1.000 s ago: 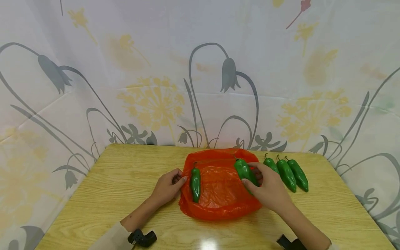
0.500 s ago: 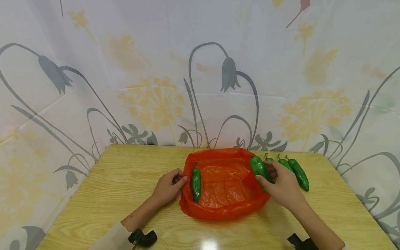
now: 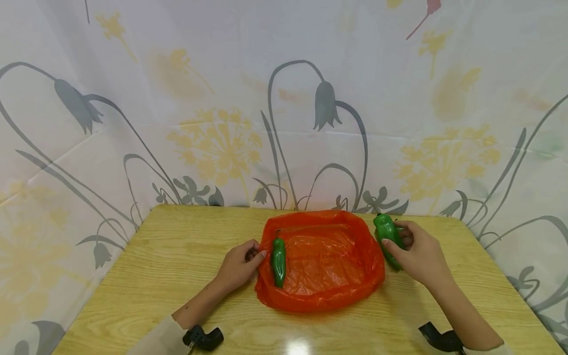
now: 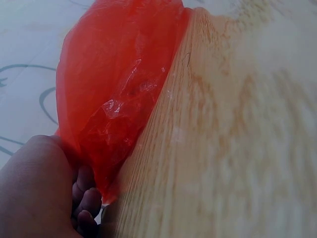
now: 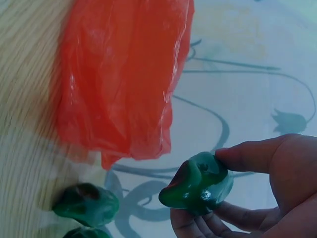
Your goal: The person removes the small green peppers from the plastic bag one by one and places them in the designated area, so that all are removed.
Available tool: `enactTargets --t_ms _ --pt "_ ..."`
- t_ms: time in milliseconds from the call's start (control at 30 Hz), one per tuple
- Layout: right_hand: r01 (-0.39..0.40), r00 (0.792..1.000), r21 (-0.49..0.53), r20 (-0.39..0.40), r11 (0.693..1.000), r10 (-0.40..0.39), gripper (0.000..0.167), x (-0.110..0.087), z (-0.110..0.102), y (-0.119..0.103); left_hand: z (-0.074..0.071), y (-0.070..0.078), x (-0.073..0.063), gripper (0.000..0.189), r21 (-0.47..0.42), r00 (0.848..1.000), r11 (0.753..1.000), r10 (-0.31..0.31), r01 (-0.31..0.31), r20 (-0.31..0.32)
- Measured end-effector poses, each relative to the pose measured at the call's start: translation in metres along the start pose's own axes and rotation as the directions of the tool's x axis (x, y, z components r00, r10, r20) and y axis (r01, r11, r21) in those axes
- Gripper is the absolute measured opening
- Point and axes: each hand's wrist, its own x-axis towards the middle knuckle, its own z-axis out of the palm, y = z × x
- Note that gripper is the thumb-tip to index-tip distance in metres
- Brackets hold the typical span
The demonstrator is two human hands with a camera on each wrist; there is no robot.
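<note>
An open red plastic bag [image 3: 326, 266] lies on the table with one green pepper [image 3: 278, 261] inside at its left side. My left hand [image 3: 239, 261] pinches the bag's left rim between thumb and fingers. To the right of the bag, my right hand [image 3: 419, 251] grips another green pepper [image 3: 386, 230] by its sides, stem end pointing away. In the right wrist view this pepper [image 5: 198, 183] is held clear of the surface between thumb and fingers. Green peppers [image 5: 88, 204] lie on the table below it; in the head view the right hand mostly hides them.
The wooden table [image 3: 186, 231] extends to both sides of the bag. Behind it hangs a pale curtain [image 3: 222, 98] with grey and yellow flower prints. A black wrist camera [image 3: 202, 338] sits on the left forearm, another black device [image 3: 441, 339] on the right.
My right hand has moved to the right with its pepper, from inside the bag's right rim to outside it, over the loose peppers. The left hand has stayed at the left rim.
</note>
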Motion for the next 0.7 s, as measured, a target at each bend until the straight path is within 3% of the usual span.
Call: enactTargets --t_ms 700 --pt "-0.112 0.993 -0.022 -0.036 0.993 0.111 0.058 0.012 -0.02 0.035 0.001 -0.001 0.0 0.011 -0.004 1.0 1.0 -0.007 0.007 -0.004"
